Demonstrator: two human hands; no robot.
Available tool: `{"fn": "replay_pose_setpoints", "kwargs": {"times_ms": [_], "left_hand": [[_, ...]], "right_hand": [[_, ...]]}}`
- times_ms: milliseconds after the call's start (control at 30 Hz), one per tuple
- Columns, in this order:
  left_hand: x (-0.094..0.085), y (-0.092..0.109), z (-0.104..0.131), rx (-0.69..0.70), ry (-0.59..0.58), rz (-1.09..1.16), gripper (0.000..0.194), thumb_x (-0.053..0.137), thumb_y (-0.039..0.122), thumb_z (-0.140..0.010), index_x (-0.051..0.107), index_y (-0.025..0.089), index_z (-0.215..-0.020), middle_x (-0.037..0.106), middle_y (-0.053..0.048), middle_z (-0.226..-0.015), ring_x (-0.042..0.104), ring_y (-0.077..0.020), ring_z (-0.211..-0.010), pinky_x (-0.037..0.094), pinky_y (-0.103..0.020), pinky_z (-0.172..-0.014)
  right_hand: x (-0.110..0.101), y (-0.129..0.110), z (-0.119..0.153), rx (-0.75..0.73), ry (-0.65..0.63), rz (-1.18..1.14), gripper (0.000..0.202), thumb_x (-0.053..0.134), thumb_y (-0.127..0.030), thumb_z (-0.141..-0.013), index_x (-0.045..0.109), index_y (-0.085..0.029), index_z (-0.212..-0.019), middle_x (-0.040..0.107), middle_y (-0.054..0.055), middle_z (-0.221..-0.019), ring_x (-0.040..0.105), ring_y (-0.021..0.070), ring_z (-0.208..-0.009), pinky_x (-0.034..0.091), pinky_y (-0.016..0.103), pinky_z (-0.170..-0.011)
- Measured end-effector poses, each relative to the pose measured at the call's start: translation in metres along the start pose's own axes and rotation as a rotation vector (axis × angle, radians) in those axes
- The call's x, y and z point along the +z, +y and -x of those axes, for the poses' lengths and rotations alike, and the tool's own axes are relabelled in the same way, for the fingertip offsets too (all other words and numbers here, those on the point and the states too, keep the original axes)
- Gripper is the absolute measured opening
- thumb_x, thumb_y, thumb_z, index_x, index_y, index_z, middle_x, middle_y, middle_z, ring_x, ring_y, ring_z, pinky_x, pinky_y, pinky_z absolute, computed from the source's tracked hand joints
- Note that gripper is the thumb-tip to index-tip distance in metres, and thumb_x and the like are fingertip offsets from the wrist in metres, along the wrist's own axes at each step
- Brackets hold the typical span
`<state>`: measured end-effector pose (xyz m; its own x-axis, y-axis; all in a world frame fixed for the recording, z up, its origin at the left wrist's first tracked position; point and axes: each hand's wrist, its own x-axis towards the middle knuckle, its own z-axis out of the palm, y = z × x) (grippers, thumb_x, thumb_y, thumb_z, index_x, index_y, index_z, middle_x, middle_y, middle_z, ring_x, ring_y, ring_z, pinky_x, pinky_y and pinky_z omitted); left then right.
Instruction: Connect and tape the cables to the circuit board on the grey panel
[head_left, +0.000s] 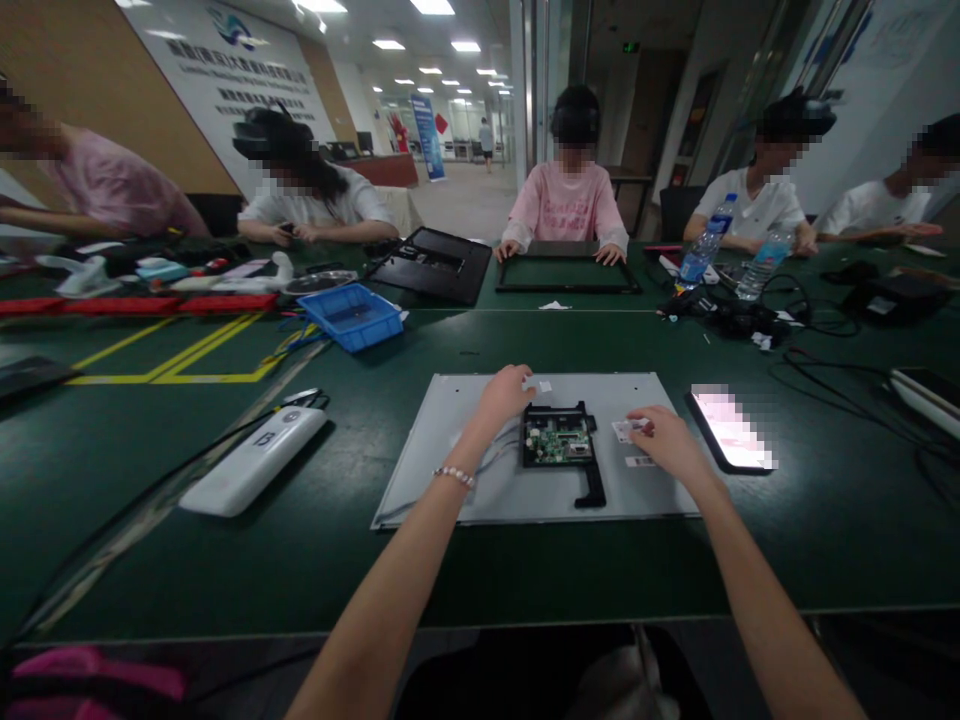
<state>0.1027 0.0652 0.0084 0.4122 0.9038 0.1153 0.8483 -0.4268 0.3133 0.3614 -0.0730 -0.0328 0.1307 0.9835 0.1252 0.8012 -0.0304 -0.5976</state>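
Observation:
A flat pale grey display panel lies on the table in front of me. At its middle sits a black plastic bracket framing a green circuit board. My left hand is over the panel's far part, fingers loosely bent and apart, beside a small white sticker. Over the right part, my right hand has its thumb and index finger apart at a white label. Below that label is another printed label. Thin cables run left from the board, partly behind my left forearm.
A phone lies right of the panel, a white power bank with a cable left. Beyond are a blue tray, a black back cover, and bottles. Across the table, a person in pink touches a black frame.

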Motion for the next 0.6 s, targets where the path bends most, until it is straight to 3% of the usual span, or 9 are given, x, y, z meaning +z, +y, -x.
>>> {"fn": "replay_pose_setpoints", "kwargs": {"times_ms": [233, 600], "left_hand": [[0.030, 0.008, -0.045, -0.005, -0.068, 0.060, 0.024, 0.065, 0.019, -0.067, 0.067, 0.015, -0.090, 0.067, -0.006, -0.089, 0.061, -0.0199, -0.088, 0.046, -0.025, -0.078], [0.033, 0.003, -0.044, -0.001, -0.040, 0.156, 0.021, 0.060, 0.013, -0.070, 0.069, 0.015, -0.089, 0.069, -0.004, -0.082, 0.063, -0.0156, -0.080, 0.047, -0.022, -0.072]], "right_hand": [[0.002, 0.003, -0.002, -0.026, 0.000, -0.045, 0.026, 0.057, -0.017, -0.075, 0.065, -0.017, -0.099, 0.060, 0.007, -0.101, 0.059, 0.0127, -0.075, 0.047, 0.029, -0.079], [0.002, 0.001, -0.002, -0.010, 0.002, -0.033, 0.029, 0.055, -0.018, -0.075, 0.064, -0.017, -0.102, 0.059, 0.008, -0.104, 0.060, 0.0128, -0.077, 0.046, 0.029, -0.079]]}}
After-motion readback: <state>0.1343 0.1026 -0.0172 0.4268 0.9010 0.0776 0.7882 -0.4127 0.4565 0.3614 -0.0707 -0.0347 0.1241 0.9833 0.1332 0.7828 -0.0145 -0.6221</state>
